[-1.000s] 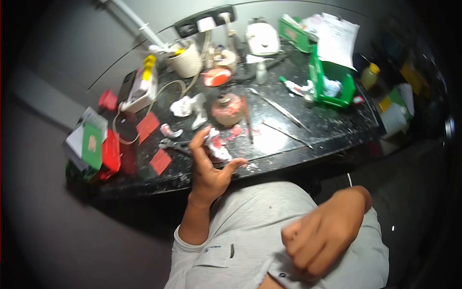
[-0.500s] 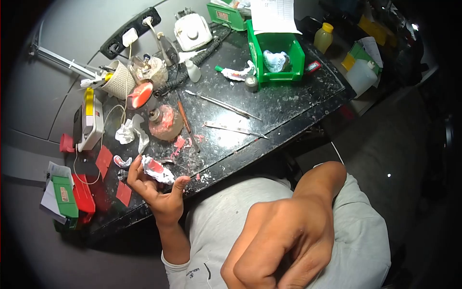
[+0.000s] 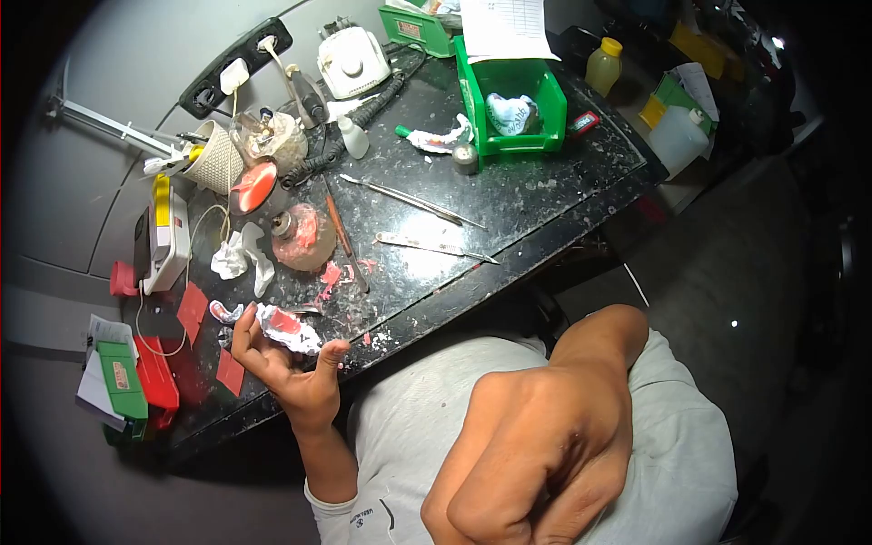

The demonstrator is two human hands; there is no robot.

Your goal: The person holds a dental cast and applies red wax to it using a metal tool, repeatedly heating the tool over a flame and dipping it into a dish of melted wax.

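At the front left of the bench, my left hand point(image 3: 304, 386) has its thumb and fingers spread beside a white cast point(image 3: 307, 342) with a pink-red patch; hidden fingers leave unclear whether they touch it. A smaller cast with red point(image 3: 225, 312) lies just beyond the fingertips. My right hand point(image 3: 545, 445) is close to the camera, over the lap, its fingers curled closed; whatever they hold, if anything, is hidden. A burner with pink wax on it point(image 3: 305, 238) stands behind the cast, near a brown-handled tool point(image 3: 338, 221).
Two metal tools point(image 3: 413, 202) point(image 3: 427, 244) lie mid-bench. A green bin point(image 3: 522, 143) holding a white cast point(image 3: 510, 114) stands at the back. Red wax sheets point(image 3: 192, 312), crumpled tissue point(image 3: 232, 259) and a cup of tools point(image 3: 216, 159) are at the left.
The whole view has shifted slightly, so the bench items appear a little further left. Both hands keep nearly the same poses.
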